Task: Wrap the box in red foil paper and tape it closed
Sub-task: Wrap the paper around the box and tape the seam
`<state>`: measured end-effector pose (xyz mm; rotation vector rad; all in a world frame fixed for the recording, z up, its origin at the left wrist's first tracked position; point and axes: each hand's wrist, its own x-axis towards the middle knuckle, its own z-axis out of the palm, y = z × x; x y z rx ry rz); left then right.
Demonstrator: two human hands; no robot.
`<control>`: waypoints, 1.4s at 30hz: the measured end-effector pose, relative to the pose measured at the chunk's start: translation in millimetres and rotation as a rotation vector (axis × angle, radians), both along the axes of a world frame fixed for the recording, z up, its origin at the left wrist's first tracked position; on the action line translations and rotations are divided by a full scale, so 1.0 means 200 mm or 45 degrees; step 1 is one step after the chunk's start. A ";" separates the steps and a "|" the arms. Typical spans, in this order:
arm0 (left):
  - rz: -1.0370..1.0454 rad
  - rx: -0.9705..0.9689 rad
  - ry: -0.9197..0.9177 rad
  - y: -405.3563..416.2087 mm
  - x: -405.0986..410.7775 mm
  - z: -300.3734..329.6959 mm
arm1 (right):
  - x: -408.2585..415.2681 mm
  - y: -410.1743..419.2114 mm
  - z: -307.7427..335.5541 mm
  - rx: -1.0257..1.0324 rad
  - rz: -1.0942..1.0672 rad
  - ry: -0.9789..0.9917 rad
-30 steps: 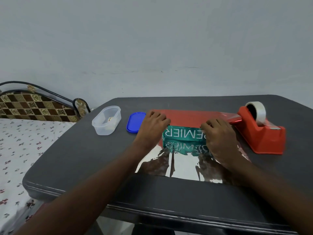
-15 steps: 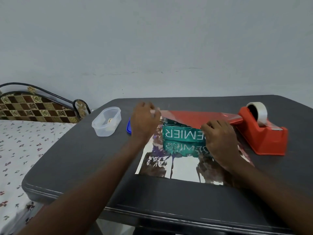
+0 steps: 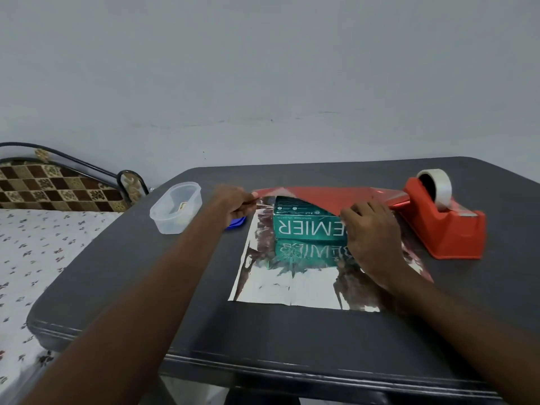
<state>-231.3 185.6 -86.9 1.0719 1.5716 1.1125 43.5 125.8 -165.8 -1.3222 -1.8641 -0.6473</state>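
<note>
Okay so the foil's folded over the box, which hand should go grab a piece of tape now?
Probably the right hand: it rests on the foil over the box, right beside the tape dispenser. The left hand pinches the foil's far-left edge.

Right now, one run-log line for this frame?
step: folding foil | left hand: pinches red foil paper edge | right hand: presses foil on box | tape dispenser: untouched

The box is set on the foil sheet, which is spread on the table. The tape dispenser is placed right of the box, and the lidless container well to its left. A bed is seen further left of the box, beyond the table edge.
</note>
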 end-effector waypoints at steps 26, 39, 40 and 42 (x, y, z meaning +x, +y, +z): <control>-0.389 1.013 1.976 -0.04 0.28 -0.09 | 0.01 0.10 0.04 0.038 0.021 -0.021; -0.733 1.123 2.010 0.03 0.50 -0.07 | 0.05 0.16 0.05 -0.023 0.053 -0.079; -0.717 1.146 2.019 0.03 0.49 -0.08 | 0.05 0.16 0.04 -0.034 0.055 -0.075; -0.646 1.249 2.041 0.04 0.47 -0.11 | 0.05 0.16 0.04 -0.038 0.064 -0.064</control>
